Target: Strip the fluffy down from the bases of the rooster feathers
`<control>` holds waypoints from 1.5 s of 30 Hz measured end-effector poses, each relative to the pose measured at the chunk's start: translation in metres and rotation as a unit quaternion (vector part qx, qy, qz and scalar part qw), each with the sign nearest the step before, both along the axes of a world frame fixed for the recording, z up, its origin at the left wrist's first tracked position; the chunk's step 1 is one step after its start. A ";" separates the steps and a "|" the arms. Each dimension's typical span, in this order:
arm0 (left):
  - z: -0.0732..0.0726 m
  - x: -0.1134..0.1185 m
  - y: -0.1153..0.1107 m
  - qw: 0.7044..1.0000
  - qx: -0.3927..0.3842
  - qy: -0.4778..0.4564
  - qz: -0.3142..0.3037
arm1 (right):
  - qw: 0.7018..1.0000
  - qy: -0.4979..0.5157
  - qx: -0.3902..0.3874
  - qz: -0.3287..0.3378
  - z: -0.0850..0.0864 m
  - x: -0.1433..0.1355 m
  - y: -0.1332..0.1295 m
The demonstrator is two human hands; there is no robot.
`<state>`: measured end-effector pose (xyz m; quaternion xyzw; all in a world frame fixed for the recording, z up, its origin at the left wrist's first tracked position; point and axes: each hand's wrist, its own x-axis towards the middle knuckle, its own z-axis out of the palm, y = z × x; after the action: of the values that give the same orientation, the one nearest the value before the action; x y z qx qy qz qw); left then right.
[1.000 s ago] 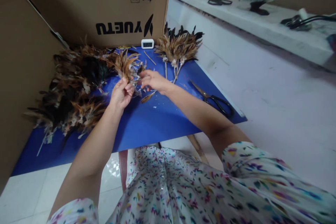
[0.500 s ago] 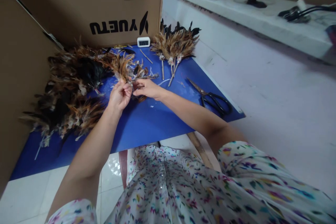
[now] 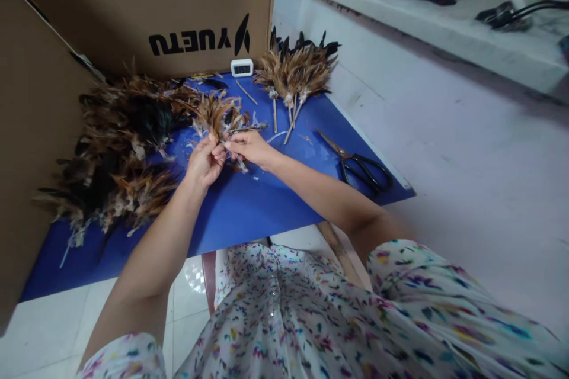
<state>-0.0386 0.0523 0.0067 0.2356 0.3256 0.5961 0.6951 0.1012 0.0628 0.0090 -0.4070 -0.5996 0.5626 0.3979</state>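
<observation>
My left hand [image 3: 205, 162] pinches a bunch of brown feathers [image 3: 215, 113] by its lower end, tips fanning upward. The fingers of my right hand [image 3: 249, 148] are closed at the base of the same bunch, touching my left fingertips. Just what lies between the right fingertips is too small to make out clearly. Loose feathers and whitish scraps [image 3: 242, 124] lie behind and under my hands. Left of them spreads a large heap of brown and black feathers [image 3: 128, 112].
On the blue table [image 3: 249, 207], scissors with black handles [image 3: 364, 172] lie at the right. Feather bundles on sticks [image 3: 296, 71] rest at the back right, beside a small white digital clock [image 3: 242, 68]. A cardboard box [image 3: 191, 6] stands behind; a ledge [image 3: 400, 18] runs along the right wall.
My right fingers have closed in from slightly apart to the base of the feather bunch. The bunch has turned more upright and fans wider. The view has shifted slightly.
</observation>
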 end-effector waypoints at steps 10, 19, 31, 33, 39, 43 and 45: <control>0.023 -0.013 -0.014 0.981 0.058 0.140 0.117 | 0.999 -0.017 -0.005 -0.051 0.002 0.042 -0.016; 0.025 -0.133 -0.085 0.732 0.133 0.517 0.424 | 0.999 -0.026 -0.004 -0.043 -0.007 0.078 -0.033; 0.020 -0.080 -0.099 0.423 0.382 0.778 0.263 | 0.997 -0.024 -0.070 0.015 -0.004 0.069 -0.041; 0.022 -0.044 -0.083 0.425 0.467 0.761 0.149 | 0.994 -0.004 -0.100 0.036 -0.003 0.067 -0.043; 0.007 0.014 -0.040 0.403 0.546 0.734 -0.022 | 0.985 0.049 -0.160 0.051 -0.004 0.074 -0.043; -0.001 0.020 -0.026 0.478 0.528 0.702 -0.010 | 0.979 0.068 -0.188 0.043 0.000 0.088 -0.039; -0.004 0.022 -0.024 0.550 0.492 0.675 -0.009 | 0.978 0.069 -0.191 0.037 0.003 0.094 -0.037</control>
<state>-0.0161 0.0280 0.0032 0.8768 0.3527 0.3227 0.0520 0.1954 0.0260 0.0118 -0.4133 -0.4665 0.7079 0.3323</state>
